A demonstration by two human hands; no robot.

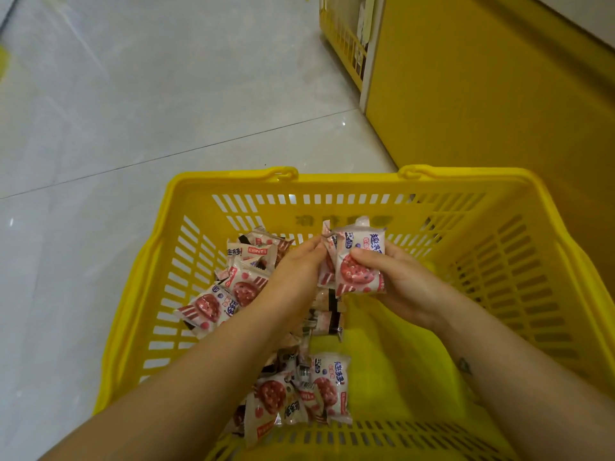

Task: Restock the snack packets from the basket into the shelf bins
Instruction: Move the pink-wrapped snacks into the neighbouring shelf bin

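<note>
A yellow plastic basket (499, 247) stands on the floor below me, with several pink-and-white cookie snack packets (229, 294) lying along its left side and near front. Both my hands are inside it. My right hand (399, 281) grips an upright stack of snack packets (357, 261), thumb across the front one. My left hand (296, 277) pinches the left edge of the same stack, fingers closed on it. More packets (299, 397) lie between my forearms.
A yellow shelf unit side panel (482, 94) rises to the right of the basket. A yellow wire rack (342, 38) with goods sits at the top, beyond it. Pale tiled floor (133, 111) spreads to the left.
</note>
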